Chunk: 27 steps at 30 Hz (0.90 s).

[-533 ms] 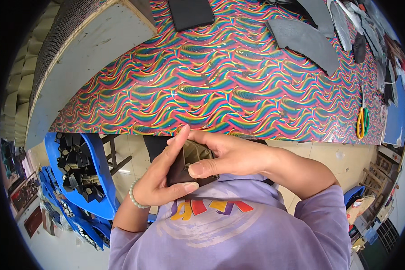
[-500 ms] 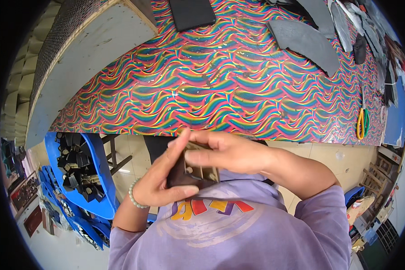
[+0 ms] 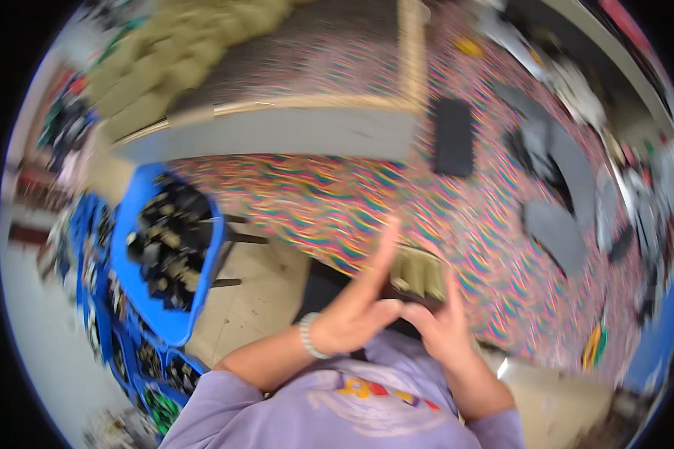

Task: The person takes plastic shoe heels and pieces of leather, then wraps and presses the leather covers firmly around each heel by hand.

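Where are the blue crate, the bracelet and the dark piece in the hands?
blue crate (image 3: 206, 258): head view, on its right wall.
bracelet (image 3: 308, 336): head view, on the beads at the left wrist.
dark piece (image 3: 419, 275): head view, on its tan inner face.

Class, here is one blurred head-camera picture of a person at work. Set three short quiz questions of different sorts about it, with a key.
1. True or false: both hands are on the small dark piece with the tan folded part.
2. Which colour is the bin of dark parts at the person's left? A red, B blue, C white
3. Fill in: the left wrist wears a beaded ____.

Key
1. True: the left hand and right hand meet on the dark piece.
2. B: the blue bin.
3. Bracelet.
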Available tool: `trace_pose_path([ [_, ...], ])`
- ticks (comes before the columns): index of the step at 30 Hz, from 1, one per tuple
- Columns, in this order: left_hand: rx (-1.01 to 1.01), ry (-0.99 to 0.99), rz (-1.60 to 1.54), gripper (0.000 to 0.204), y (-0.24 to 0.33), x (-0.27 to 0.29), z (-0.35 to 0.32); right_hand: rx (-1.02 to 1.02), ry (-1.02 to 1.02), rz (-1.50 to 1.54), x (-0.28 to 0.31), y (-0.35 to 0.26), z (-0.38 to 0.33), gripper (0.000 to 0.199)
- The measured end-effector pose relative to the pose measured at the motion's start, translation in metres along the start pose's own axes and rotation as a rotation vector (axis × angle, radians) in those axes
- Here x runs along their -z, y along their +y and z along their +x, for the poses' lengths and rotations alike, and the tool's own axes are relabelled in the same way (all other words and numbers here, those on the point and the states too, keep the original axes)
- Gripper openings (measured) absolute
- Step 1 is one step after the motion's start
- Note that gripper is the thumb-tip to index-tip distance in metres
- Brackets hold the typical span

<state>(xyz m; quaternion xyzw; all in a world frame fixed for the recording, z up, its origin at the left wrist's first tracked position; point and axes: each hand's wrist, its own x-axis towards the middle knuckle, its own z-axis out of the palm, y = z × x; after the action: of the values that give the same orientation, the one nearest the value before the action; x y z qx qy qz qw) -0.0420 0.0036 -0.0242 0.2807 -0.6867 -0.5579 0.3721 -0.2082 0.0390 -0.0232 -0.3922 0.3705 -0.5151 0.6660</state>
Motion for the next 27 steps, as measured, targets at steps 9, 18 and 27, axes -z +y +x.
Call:
trace_pose_path([
  [9, -0.143, -0.033, 0.176, 0.06, 0.01, -0.008, -0.008, 0.542, 0.169, -0.518, 0.003, 0.023, -0.021, 0.093],
  [18, 0.08, -0.138, -0.822, 0.059, 0.014, -0.019, -0.008, 0.354, 0.119, -0.888, 0.01, 0.012, -0.029, 0.101],
  [27, 0.252, 0.005, -0.833, 0.044, 0.021, -0.012, 0.011, 0.414, 0.025, -1.277, 0.025, -0.035, -0.029, 0.099],
])
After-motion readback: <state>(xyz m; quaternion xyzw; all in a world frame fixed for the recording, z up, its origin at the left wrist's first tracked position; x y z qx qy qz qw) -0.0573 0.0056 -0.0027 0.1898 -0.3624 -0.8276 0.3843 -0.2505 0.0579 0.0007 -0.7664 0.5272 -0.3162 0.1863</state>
